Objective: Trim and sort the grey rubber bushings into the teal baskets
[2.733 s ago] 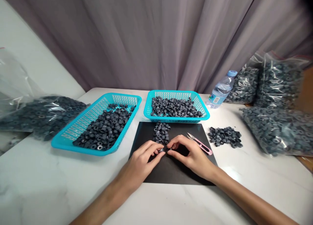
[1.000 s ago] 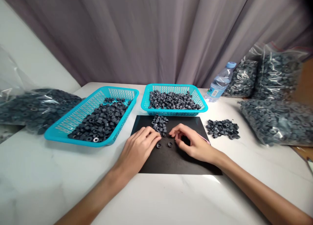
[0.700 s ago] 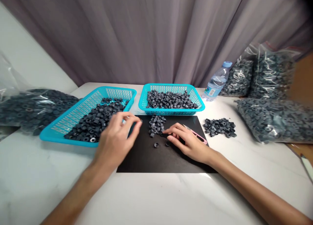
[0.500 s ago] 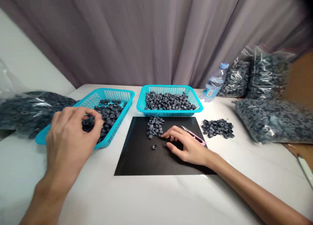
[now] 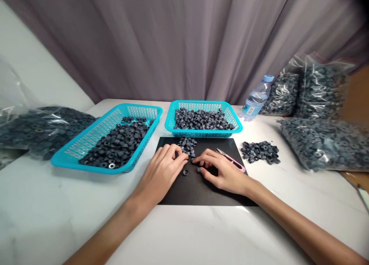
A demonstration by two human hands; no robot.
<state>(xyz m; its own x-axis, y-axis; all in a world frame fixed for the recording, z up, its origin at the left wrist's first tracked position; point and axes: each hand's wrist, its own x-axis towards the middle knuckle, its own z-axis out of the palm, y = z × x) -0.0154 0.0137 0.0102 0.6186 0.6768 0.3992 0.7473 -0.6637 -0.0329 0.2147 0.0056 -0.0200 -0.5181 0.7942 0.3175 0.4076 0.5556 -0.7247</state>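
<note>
My left hand [image 5: 163, 171] is over the left side of the black mat [image 5: 184, 194], thumb and index fingertips closed together beside a small heap of dark grey plastic rings [image 5: 187, 144]. Whatever is in that pinch is hidden. On the mat's right half rests my right hand [image 5: 223, 171], fingers bent and spread from the thumb. Its index fingertip touches a ring at the heap's edge, and a small grey ring [image 5: 199, 169] is at its thumb tip. One loose ring [image 5: 185, 173] lies between the hands. Pink thread snips [image 5: 235, 162] lie behind the right hand.
A blue basket of rings [image 5: 59, 161] stands left, another basket [image 5: 170, 128] behind the mat. Right of the mat are a ring pile [image 5: 260, 151], a water bottle [image 5: 256, 100] and filled plastic bags [image 5: 325, 142]. Another filled bag [image 5: 52, 126] lies far left.
My left hand has moved right from over the left basket to the heap on the mat. My right hand stays nearly in place. The view has shifted slightly.
</note>
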